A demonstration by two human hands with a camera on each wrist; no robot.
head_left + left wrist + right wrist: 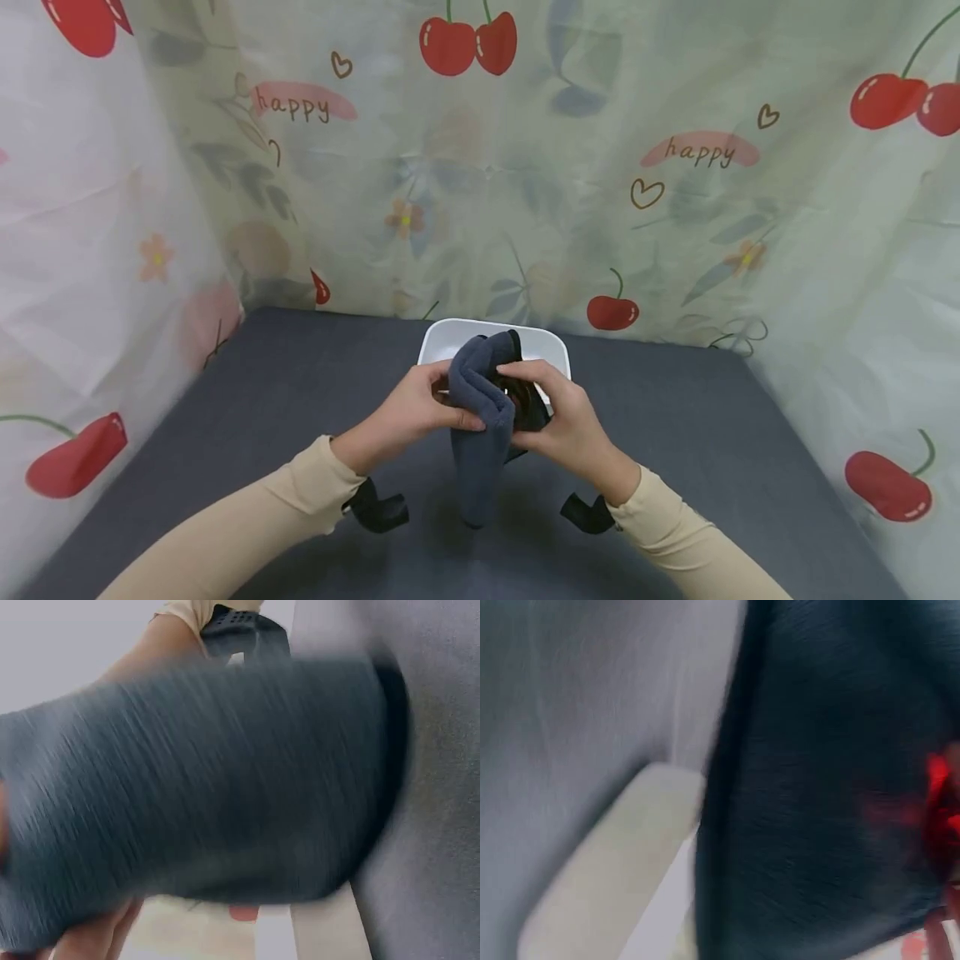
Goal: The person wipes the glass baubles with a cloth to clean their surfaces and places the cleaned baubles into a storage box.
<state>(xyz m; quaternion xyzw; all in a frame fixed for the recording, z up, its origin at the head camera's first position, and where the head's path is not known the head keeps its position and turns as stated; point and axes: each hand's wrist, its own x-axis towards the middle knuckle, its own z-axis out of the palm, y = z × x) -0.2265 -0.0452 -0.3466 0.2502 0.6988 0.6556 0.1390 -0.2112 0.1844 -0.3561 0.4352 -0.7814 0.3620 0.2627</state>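
A dark blue-grey cloth (477, 471) with black edging hangs between both hands, above the dark surface and in front of a white plastic tub (555, 350). My left hand (408, 408) pinches the cloth, thumb in front. In my right hand (570, 421) is a dark glossy item (519, 398), partly covered by cloth; its exact kind is hidden. Cloth (210, 780) fills most of the left wrist view, blurred. The right wrist view has the cloth (817, 810) too, with a translucent red part (937, 814) of the glossy item at the right edge.
The tub stands behind the hands near the back curtain (487, 208), which carries cherry prints. Similar curtains (75, 250) rise on both sides. A dark grey cloth (315, 375) covers the table. Black wrist mounts (378, 508) hang below the forearms.
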